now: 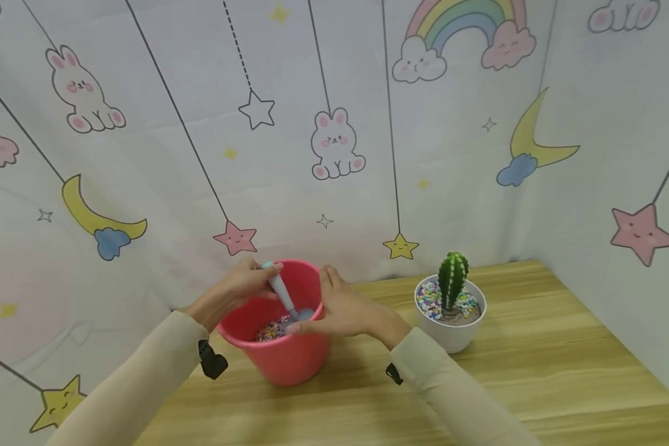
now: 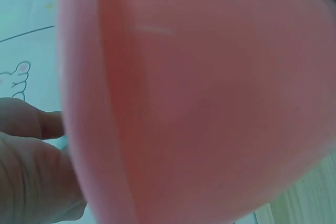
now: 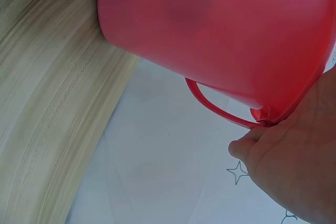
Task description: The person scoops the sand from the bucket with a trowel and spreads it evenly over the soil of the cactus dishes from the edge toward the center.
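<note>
Scoop (image 1: 280, 290) (1): blade inside red bucket (image 1: 292, 362) (1), at the small multicoloured pieces (image 1: 269, 331) (many, uncounted). Left hand (image 1: 238, 286): fingers grasping scoop handle. Right hand (image 1: 348, 310): fingers gripping bucket rim. Cactus (image 1: 453, 282) (1), in white pot (image 1: 450, 334) (1), right of bucket on table (image 1: 541, 347).

Here's the desk (image 1: 535, 371) in front of me, yellow-brown wood grain streaking across the bottom of the frame, its far right corner showing right of centre. Standing on it, left of centre, I've got the pinkish-red bucket (image 1: 292, 362); and there, right of centre, a white pot (image 1: 454, 337) sits upright, apart from the bucket.
</note>
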Demonstrator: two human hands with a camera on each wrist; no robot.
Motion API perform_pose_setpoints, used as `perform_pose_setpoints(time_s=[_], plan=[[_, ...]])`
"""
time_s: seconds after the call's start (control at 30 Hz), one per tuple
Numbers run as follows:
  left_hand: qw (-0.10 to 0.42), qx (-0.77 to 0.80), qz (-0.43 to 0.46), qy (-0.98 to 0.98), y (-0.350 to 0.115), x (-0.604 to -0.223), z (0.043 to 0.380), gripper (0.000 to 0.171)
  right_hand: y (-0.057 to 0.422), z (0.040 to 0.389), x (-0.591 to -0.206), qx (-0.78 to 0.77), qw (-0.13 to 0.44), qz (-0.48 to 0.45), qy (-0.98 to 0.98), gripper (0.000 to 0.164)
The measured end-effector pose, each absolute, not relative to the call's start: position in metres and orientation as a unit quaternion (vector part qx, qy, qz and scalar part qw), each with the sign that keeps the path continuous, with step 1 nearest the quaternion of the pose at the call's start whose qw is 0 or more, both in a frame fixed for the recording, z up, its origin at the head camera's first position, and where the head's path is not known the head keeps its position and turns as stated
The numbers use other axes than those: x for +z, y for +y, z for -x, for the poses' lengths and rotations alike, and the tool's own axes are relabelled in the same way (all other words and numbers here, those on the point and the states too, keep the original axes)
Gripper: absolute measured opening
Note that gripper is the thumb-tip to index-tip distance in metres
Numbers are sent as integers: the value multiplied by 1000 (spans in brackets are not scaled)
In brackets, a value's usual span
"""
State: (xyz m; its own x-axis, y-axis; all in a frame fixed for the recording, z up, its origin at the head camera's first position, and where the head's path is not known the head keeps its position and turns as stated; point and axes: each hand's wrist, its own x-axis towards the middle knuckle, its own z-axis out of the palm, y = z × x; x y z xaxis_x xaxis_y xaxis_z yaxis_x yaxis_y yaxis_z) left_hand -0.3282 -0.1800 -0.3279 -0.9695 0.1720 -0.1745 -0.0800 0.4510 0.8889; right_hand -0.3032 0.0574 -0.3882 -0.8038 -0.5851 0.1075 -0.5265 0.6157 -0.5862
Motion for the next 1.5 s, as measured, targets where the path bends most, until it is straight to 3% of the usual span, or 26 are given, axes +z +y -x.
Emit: perform_pose_setpoints(time_s=[0.57, 1.13, 1.5], plan=[[133, 611, -15, 780, -218, -327, 321, 53, 57, 302, -388, -327, 61, 304, 893, 125], [138, 671, 52, 726, -234, -328, 329, 58, 59, 300, -385, -321, 56, 299, 897, 127], [136, 735, 80, 660, -248, -329, 333, 33, 57, 297, -386, -313, 69, 276, 906, 137]])
